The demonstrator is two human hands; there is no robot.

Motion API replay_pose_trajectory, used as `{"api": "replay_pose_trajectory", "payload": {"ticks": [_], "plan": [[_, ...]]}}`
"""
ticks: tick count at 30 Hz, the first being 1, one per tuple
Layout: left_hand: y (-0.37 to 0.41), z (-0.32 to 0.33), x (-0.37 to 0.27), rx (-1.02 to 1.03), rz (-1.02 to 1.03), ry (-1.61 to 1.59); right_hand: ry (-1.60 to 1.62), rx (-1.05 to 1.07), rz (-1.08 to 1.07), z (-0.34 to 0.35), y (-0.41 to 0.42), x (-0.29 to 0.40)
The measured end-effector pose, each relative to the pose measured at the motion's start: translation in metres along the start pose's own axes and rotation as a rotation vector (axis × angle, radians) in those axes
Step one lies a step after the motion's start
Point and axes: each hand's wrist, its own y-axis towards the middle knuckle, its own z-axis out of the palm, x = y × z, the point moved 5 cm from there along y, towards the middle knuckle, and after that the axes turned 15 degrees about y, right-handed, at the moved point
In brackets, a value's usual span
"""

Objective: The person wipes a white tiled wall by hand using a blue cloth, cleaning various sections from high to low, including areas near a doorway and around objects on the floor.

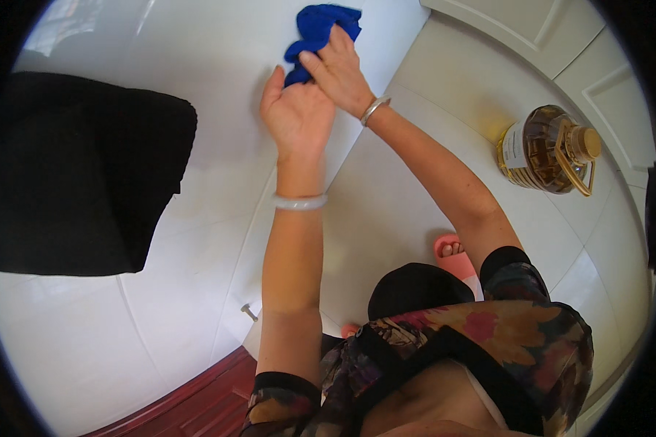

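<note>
A crumpled blue cloth (328, 24) is between my two hands, in front of the glossy white tiled wall (218, 131). My right hand (343, 74) grips it from above, its thumb and fingers pressed into the folds. Below and to the left, my left hand (302, 114) has its palm turned up towards me and its thumb sticking out to the side. Cloth and right hand cover the left fingers, so their exact grip is hidden. A silver bangle (375, 111) circles the right wrist, and a pale bangle (299, 202) the left forearm.
A large black fabric-covered object (82, 175) juts in at left. On the tiled floor (372, 218) at right stands a big plastic bottle of golden oil (544, 150), near white cabinet doors (530, 24). A metal door stop (250, 312) and a dark red panelled door (197, 404) are low at left.
</note>
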Motion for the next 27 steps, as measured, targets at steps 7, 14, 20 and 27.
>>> {"api": "replay_pose_trajectory", "payload": {"ticks": [7, 14, 20, 27], "plan": [[-0.073, -0.033, -0.005, 0.084, -0.018, -0.330, -0.181, 0.173, -0.440, 0.039, -0.060, 0.039], [-0.168, -0.071, -0.017, -0.324, 0.165, 0.001, -0.083, 0.463, -0.077, 0.082, -0.123, 0.090], [-0.072, -0.037, -0.023, 0.018, -0.003, -0.260, -0.211, 0.168, -0.253, 0.034, -0.035, 0.059], [-0.019, 0.014, -0.008, -0.037, 0.030, -0.214, 0.006, 0.026, -0.162, 0.004, 0.003, 0.013]]}}
